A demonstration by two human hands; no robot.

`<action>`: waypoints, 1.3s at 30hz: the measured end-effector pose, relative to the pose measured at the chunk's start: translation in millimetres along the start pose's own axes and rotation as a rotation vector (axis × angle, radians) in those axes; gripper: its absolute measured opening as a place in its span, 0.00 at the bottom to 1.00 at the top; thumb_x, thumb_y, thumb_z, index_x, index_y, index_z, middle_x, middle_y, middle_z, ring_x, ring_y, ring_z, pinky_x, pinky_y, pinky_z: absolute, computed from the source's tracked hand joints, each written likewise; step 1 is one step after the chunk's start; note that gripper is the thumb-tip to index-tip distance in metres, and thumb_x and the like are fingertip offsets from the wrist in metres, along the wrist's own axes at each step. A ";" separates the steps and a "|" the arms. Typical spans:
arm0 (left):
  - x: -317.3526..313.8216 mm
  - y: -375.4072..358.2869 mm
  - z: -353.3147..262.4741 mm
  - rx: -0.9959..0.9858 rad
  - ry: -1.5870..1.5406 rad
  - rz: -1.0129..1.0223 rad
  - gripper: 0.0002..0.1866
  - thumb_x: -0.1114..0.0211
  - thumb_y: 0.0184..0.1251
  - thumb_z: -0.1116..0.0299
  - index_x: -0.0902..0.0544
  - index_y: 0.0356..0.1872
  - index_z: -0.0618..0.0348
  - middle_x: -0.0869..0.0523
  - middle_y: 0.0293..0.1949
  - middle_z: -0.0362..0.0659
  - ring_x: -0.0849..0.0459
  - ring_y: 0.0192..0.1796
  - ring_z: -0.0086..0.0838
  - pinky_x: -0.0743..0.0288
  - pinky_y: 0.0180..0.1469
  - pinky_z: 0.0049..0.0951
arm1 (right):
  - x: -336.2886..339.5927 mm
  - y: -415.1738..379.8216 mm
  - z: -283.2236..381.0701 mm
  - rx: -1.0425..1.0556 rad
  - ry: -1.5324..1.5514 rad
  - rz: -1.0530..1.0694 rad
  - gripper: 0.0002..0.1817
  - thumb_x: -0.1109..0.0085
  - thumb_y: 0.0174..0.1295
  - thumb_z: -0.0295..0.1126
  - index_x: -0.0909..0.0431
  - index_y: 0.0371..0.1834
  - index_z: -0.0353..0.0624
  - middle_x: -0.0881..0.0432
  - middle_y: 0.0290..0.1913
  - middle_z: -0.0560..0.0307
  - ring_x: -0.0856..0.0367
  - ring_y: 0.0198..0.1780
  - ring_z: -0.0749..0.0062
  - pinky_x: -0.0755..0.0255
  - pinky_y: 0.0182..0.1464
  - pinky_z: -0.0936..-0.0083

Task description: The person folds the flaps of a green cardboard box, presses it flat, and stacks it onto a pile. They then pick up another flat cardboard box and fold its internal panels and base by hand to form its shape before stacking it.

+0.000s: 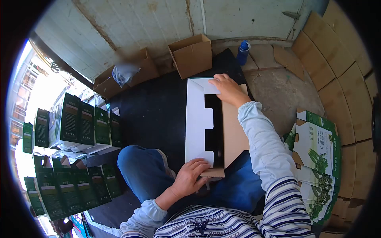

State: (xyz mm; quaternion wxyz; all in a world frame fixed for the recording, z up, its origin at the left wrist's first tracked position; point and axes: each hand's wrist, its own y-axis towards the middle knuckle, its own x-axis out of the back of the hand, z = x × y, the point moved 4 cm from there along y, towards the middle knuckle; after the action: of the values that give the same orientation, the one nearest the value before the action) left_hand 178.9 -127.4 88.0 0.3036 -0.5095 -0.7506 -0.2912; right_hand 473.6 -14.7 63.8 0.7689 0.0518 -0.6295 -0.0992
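A white cardboard carton lies in front of me, partly open, with a dark slot along its middle. Its white flap has a notched edge, and a brown flap stands out on the right. My left hand grips the carton's near end, fingers on the white flap and thumb by a small brown flap. At the far end, my right hand is closed over the white end flap, its fingertips bent onto the board. The thumb of the right hand is partly hidden.
Green printed cartons stand in rows at the left. Flat printed carton sheets are stacked at the right, beside brown cartons. An open brown box and a blue bottle stand by the wall. Black matting covers the floor.
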 end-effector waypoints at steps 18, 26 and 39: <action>-54.3 35.7 -23.4 0.193 0.333 -0.117 0.40 0.33 0.53 0.47 0.30 0.58 0.72 0.32 0.63 0.56 0.36 0.67 0.48 0.48 0.68 0.52 | 12.7 4.3 4.3 -0.289 -0.010 0.175 0.21 0.38 0.57 0.41 0.21 0.55 0.54 0.28 0.59 0.42 0.26 0.57 0.52 0.28 0.56 0.62; -37.6 15.9 6.3 0.158 0.519 -0.136 0.27 0.38 0.49 0.71 0.26 0.54 0.69 0.26 0.58 0.52 0.28 0.59 0.44 0.35 0.59 0.42 | 23.6 -5.3 -12.0 -0.316 0.121 0.235 0.19 0.42 0.58 0.44 0.16 0.45 0.43 0.22 0.50 0.40 0.22 0.53 0.50 0.29 0.56 0.63; 23.4 -19.3 89.4 0.691 0.109 -0.283 0.18 0.48 0.72 0.60 0.22 0.52 0.62 0.19 0.48 0.55 0.23 0.52 0.46 0.36 0.58 0.41 | 21.6 -6.5 10.8 -0.222 0.785 0.376 0.46 0.59 0.57 0.74 0.18 0.42 0.35 0.18 0.41 0.41 0.20 0.48 0.50 0.30 0.50 0.66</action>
State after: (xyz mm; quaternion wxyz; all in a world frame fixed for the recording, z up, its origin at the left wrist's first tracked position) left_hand 139.5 -52.9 45.3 0.4538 -0.2523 -0.8502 -0.0867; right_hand 466.5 -25.3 85.3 0.9551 -0.1127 -0.2739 0.0026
